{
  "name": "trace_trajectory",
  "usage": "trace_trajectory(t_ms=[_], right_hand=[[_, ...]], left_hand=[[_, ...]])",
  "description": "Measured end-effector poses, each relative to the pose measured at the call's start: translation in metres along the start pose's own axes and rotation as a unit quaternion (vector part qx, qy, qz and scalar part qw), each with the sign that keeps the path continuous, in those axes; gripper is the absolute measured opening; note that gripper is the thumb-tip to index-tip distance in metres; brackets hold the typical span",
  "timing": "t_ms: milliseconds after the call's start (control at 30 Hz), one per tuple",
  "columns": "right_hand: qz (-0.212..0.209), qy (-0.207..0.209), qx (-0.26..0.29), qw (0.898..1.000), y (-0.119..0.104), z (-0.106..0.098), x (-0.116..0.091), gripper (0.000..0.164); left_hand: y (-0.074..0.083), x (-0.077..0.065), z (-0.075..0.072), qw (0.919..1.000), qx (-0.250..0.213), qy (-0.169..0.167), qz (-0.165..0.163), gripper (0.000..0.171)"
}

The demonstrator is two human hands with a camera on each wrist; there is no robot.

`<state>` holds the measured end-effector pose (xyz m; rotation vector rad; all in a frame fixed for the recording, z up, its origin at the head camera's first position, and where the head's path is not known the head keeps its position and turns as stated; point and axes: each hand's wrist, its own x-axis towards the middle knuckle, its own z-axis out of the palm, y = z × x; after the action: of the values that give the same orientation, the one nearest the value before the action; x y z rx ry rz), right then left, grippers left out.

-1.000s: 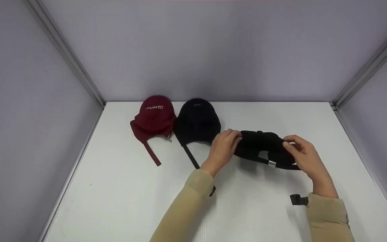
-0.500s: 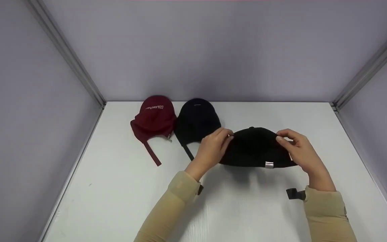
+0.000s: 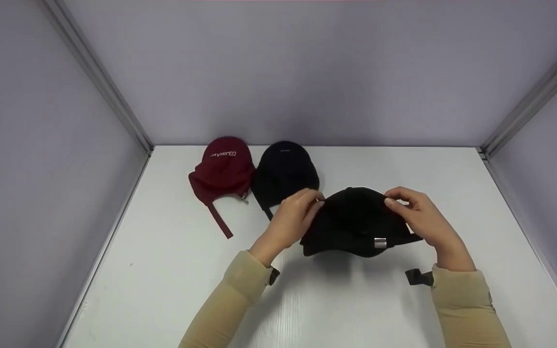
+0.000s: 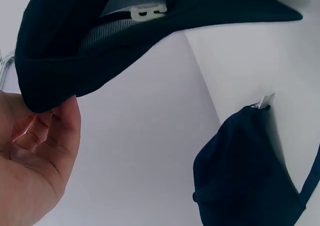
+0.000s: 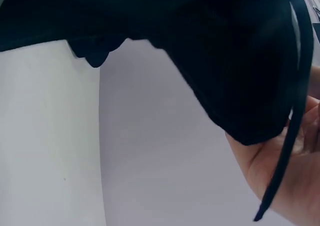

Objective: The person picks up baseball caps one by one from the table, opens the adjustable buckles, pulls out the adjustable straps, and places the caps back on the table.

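Observation:
A black cap (image 3: 356, 217) hangs above the white table between both hands, a silver buckle (image 3: 380, 242) on its back strap facing the person. The left hand (image 3: 290, 217) pinches its left side between thumb and fingers; the left wrist view shows the cap's edge (image 4: 60, 80) in those fingers and a pale label inside. On the opposite side, the right hand (image 3: 421, 217) pinches the fabric. A loose strap end (image 5: 282, 171) dangles before the right palm in the right wrist view. Close beyond the left hand lies a dark navy cap (image 3: 285, 174), its lower strap partly hidden.
A dark red cap (image 3: 225, 169) with white lettering lies left of the navy cap, their edges meeting. Its strap (image 3: 219, 221) points toward the person. Grey panels (image 3: 307, 72) wall the white table (image 3: 162, 285) at the back and sides.
Both hands have carried the black cap a little left and toward the person. It has turned from a flattened, sideways pose to a rounded crown with the buckle in front.

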<state>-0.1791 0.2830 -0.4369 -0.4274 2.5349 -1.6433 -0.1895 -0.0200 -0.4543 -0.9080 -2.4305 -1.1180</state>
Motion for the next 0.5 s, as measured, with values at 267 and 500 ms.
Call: trace_trajectory(t_ms=[267,500], right_hand=[[0.016,0.022,-0.018,0.999,0.006,0.005,0.015,0.032],[0.037,0.034,-0.005,0.999,0.009,0.007,0.022,0.035]], left_hand=[[-0.007,-0.003,-0.002,0.9997,0.012,0.023,-0.004,0.018],[-0.017,-0.017,0.004,0.9874,0.086,0.049,0.124,0.036]])
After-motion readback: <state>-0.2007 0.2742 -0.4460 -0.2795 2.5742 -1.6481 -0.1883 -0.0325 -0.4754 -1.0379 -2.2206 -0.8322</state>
